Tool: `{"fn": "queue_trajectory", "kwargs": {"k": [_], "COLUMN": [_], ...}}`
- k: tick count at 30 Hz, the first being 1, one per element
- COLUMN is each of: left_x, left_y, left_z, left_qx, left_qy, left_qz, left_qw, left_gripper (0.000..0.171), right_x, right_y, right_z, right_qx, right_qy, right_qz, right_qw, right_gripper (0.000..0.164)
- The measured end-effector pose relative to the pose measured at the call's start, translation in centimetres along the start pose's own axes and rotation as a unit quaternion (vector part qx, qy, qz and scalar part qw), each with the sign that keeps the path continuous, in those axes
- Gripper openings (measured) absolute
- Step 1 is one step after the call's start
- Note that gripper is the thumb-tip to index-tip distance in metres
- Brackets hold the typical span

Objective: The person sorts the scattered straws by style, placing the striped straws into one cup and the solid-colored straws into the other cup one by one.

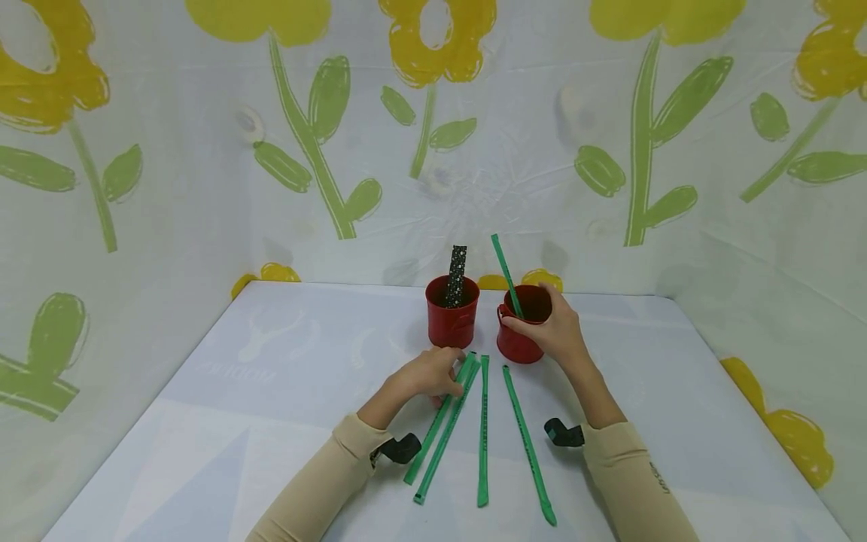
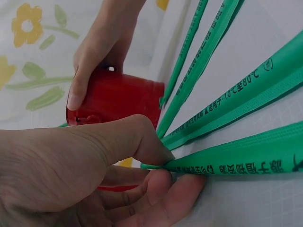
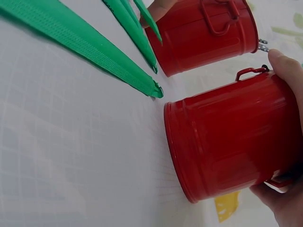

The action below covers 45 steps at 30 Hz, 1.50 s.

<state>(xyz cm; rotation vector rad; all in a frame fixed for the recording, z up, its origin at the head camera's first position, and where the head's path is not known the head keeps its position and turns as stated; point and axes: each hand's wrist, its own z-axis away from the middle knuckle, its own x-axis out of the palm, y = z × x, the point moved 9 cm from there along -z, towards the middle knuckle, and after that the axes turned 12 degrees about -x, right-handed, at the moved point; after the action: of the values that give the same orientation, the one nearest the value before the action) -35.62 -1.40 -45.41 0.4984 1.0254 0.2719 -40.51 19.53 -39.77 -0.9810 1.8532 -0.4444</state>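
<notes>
Near the middle of the counter's (image 1: 223, 421) far edge stand a left red bucket (image 1: 448, 329) and, just beside it, a right red bucket (image 1: 520, 348). A dark speckled strip (image 1: 457, 269) rises from the left one; a thin green stick (image 1: 501, 260) leans out of the right one — which the right hand (image 1: 558, 328) grips at its rim. The left hand (image 1: 432, 374) pinches the leftmost green stick (image 1: 427, 446) on the counter. Beside it — well clear of the side edges — lie three more green sticks (image 1: 483, 444), spreading toward the person.
</notes>
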Motion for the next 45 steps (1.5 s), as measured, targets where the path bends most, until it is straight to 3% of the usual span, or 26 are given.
{"fn": "queue_trajectory", "kwargs": {"k": [9,16,20,30,39,45], "left_x": [-1.1,-1.6,-2.0,-3.3,-4.4,-5.0], "left_y": [0.6,1.0,1.3,2.8,3.3,3.1], "left_z": [0.1,0.4,0.7,1.9,2.3,2.4], "left_qx": [0.038,0.048,0.072,0.154,0.184,0.191], "left_qy": [0.027,0.037,0.042,0.085,0.129,0.115], "left_qz": [-0.005,0.023,0.032,0.037,0.056,0.118], "left_qw": [0.9989,0.9979,0.9960,0.9838,0.9728,0.9676], "left_gripper": [0.052,0.044,0.042,0.042,0.043,0.044], "right_x": [0.0,0.0,0.0,-0.1,-0.2,-0.2], "right_y": [-0.1,0.0,0.0,-0.4,-0.4,-0.4], "right_z": [-0.1,0.0,0.1,0.2,0.2,0.2], "right_qx": [-0.002,-0.002,-0.002,-0.007,-0.013,-0.018], "right_qy": [0.001,0.000,0.000,0.003,0.005,0.005], "right_qz": [-0.002,-0.004,-0.004,-0.001,0.006,0.010], "right_qw": [1.000,1.000,1.000,1.000,1.000,1.000], "right_gripper": [0.096,0.096,0.097,0.092,0.094,0.093]}}
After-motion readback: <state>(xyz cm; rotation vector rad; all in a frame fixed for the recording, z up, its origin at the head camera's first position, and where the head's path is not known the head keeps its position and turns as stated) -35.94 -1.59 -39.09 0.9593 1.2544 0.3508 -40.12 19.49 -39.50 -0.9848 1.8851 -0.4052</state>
